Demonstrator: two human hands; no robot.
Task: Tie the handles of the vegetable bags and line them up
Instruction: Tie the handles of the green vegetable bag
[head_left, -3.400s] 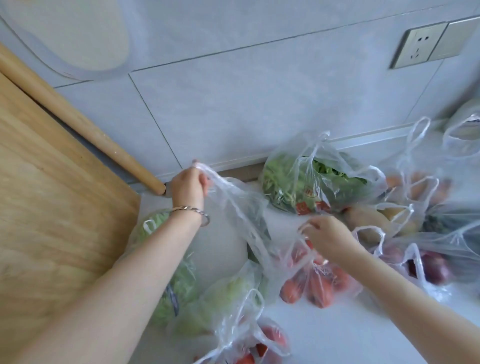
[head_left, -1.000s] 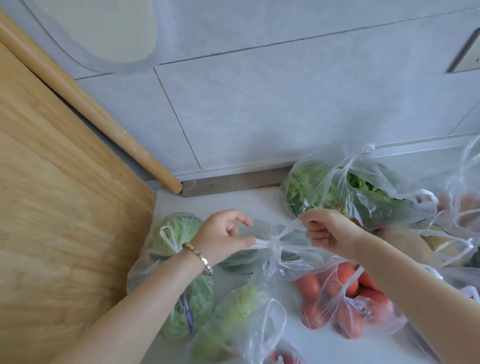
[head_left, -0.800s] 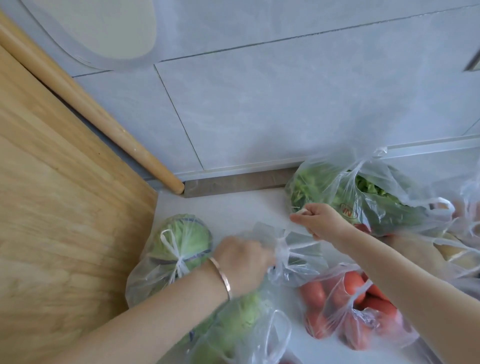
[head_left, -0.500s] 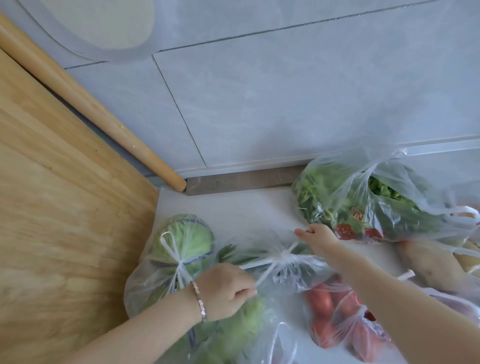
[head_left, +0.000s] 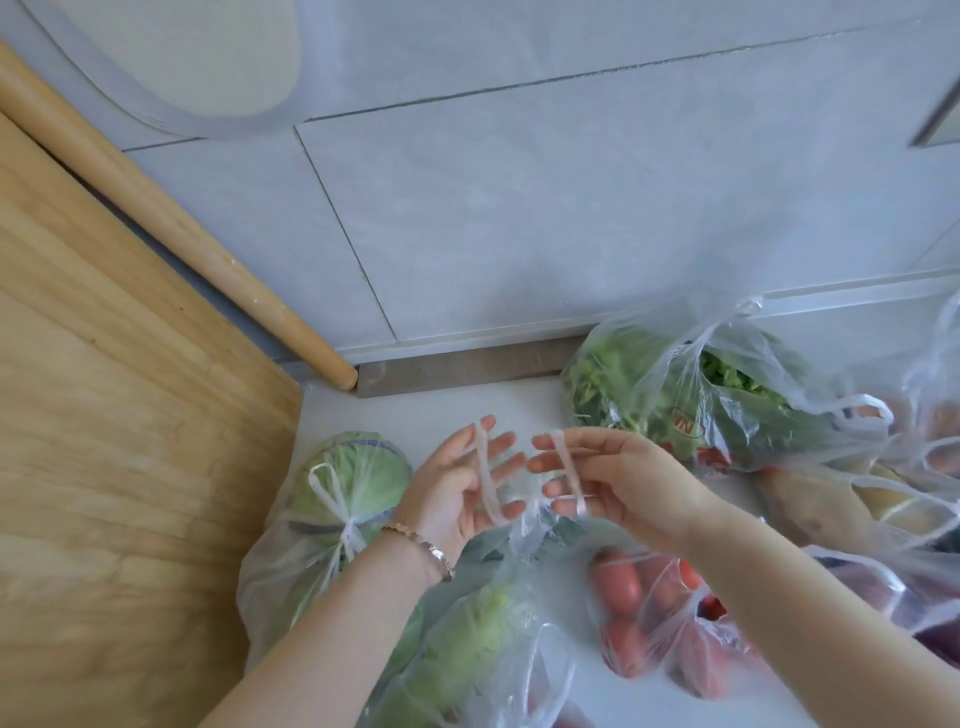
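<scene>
Nearest: clear bag w/ pale green veg (head_left: 467, 649), handles loose, beside tomato bag (head_left: 649, 623). Just past them, L hand (head_left: 462, 493) (bracelet (head_left: 421, 543) on wrist) & R hand (head_left: 623, 483) are raised, fingertips nearly meeting, fingers straight & spread. Each has one handle loop hooked over its fingers: left loop (head_left: 485, 483), right loop (head_left: 569, 475). Their bag (head_left: 524, 530) sits btwn & below the hands. Left of it: cabbage bag (head_left: 353, 478), tied. Farther right: leafy-greens bag (head_left: 675, 400) by tiled wall (head_left: 519, 208). Wooden board (head_left: 130, 467) & rolling pin (head_left: 182, 228) at left.
</scene>
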